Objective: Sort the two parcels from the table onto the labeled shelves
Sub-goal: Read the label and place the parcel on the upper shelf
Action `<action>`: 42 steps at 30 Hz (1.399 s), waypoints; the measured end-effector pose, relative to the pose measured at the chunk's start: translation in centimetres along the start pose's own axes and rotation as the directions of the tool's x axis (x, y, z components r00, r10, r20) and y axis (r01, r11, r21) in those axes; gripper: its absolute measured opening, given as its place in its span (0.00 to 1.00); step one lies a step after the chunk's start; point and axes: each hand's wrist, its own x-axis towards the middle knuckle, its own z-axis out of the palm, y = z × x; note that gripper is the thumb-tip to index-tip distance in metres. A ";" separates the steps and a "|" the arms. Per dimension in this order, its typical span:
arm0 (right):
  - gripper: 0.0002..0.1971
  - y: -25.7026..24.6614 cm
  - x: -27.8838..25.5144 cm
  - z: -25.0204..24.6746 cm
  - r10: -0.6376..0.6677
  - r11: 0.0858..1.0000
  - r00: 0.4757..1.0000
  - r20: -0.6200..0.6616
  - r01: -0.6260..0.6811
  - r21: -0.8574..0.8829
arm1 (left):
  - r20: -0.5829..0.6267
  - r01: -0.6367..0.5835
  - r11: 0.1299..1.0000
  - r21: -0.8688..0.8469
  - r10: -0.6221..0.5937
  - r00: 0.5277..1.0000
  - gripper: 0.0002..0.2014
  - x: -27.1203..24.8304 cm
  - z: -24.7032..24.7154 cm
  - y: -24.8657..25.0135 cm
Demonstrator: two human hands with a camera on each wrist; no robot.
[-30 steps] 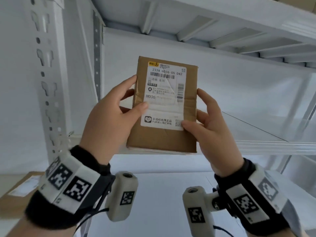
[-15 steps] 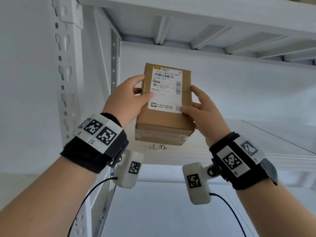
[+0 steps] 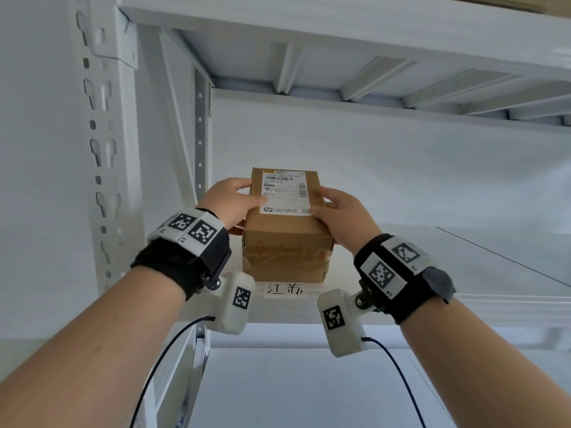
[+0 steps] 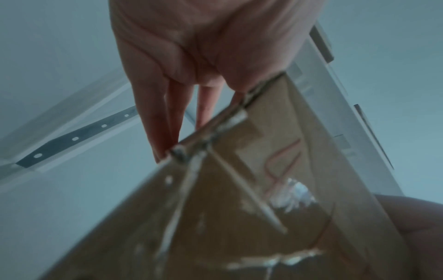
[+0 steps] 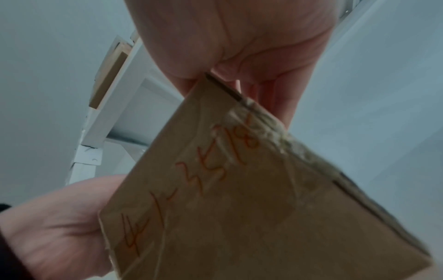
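Observation:
A brown cardboard parcel [image 3: 285,242] with a white shipping label on top sits at the front edge of a white shelf [image 3: 463,273], right above a handwritten shelf tag [image 3: 284,288]. My left hand [image 3: 230,200] grips its left side, thumb on the top. My right hand [image 3: 335,208] grips its right side, thumb on the label. Seen from the left wrist, the fingers [image 4: 165,121] run along the side of the parcel [image 4: 239,217]. The right wrist view looks at red handwriting on the front face of the parcel [image 5: 239,199]. The second parcel is out of view.
A white perforated upright post [image 3: 105,149] stands left of the shelf bay. The ribbed underside of the upper shelf [image 3: 370,72] hangs overhead. A lower shelf board [image 3: 293,381] lies beneath my wrists. The shelf runs bare to the right of the parcel.
Both hands carried the parcel forward and tipped it from label-facing-me to flat, label upward, down onto the shelf's front edge above the tag.

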 end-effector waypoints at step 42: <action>0.29 -1.6 -1.8 -0.5 -0.150 0.981 0.985 -0.085 0.138 -0.132 | -0.112 -0.063 0.951 0.302 0.101 0.989 0.32 -1.4 -1.2 1.9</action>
